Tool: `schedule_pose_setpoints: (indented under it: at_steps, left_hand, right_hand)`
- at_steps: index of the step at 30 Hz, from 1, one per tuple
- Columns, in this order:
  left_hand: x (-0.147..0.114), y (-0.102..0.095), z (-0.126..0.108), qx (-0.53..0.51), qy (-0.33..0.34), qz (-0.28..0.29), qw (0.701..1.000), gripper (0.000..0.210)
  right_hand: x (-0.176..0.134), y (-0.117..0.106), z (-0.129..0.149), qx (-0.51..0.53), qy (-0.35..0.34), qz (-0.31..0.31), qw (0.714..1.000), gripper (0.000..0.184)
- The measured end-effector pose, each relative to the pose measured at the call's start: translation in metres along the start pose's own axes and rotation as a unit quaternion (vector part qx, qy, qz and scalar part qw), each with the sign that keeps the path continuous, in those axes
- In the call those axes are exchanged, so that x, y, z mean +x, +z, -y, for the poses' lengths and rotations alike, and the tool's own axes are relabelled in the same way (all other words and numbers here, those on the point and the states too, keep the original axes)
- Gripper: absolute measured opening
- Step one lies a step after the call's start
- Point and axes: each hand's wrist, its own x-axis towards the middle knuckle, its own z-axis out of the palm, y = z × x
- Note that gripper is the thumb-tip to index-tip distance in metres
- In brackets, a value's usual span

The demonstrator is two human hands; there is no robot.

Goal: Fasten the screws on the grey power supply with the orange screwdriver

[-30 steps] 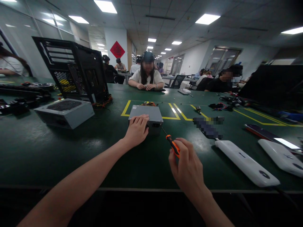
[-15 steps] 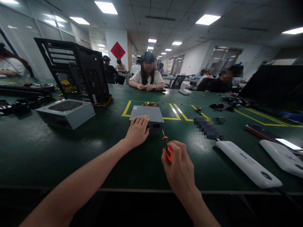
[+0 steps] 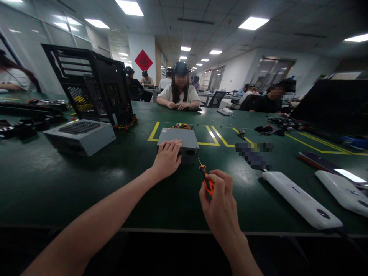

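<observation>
A grey computer power supply lies on the green table in front of me, with a bundle of coloured wires at its far side. My left hand grips it at the near left, fingers over the top edge; part of its near face is hidden. In my right hand is an orange and black screwdriver, held by the handle between thumb and fingers. Its thin shaft points up and left, the tip at the near right corner of the power supply, beside the socket. Whether the tip sits in a screw is too small to tell.
To the left stand a second power supply and an open black computer case. White power banks and a phone lie on the right. Cables are heaped farther back. A person sits across the table.
My right hand and the screwdriver handle have shifted slightly right, tilting the shaft more. The tip stays by the same corner. My left hand and the power supply have not moved.
</observation>
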Motion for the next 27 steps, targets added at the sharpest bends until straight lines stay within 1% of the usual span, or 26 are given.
schedule_pose_setpoints:
  at_steps: [2,5,8,11,13,20,27]
  left_hand:
    - [0.000,0.000,0.000,-0.001,-0.001,0.001,1.000,0.035]
    - [0.000,-0.001,-0.001,-0.002,-0.001,0.002,1.000,0.035]
    - [-0.001,-0.002,-0.001,-0.005,-0.001,0.001,1.000,0.035]
    - [-0.001,-0.002,-0.001,-0.005,-0.002,0.003,1.000,0.036]
    - [-0.001,-0.002,-0.001,-0.006,-0.002,0.003,1.000,0.036]
    - [0.000,0.002,-0.002,-0.001,0.005,-0.006,1.000,0.042]
    - [0.006,0.007,0.010,-0.022,-0.004,-0.004,1.000,0.031]
  right_hand:
    - [0.000,0.000,-0.001,-0.006,-0.002,-0.008,1.000,0.016]
    - [0.001,-0.002,-0.006,-0.051,0.023,-0.015,0.998,0.019]
    - [0.000,-0.004,-0.009,-0.087,0.045,-0.012,0.995,0.029]
    - [0.000,-0.005,-0.007,-0.096,0.048,-0.004,0.994,0.036]
    - [0.001,-0.004,-0.006,-0.099,0.050,-0.001,0.994,0.035]
    - [0.006,0.004,-0.008,-0.078,0.038,-0.020,0.996,0.023]
    - [0.015,0.006,-0.007,-0.085,-0.002,0.008,0.996,0.026]
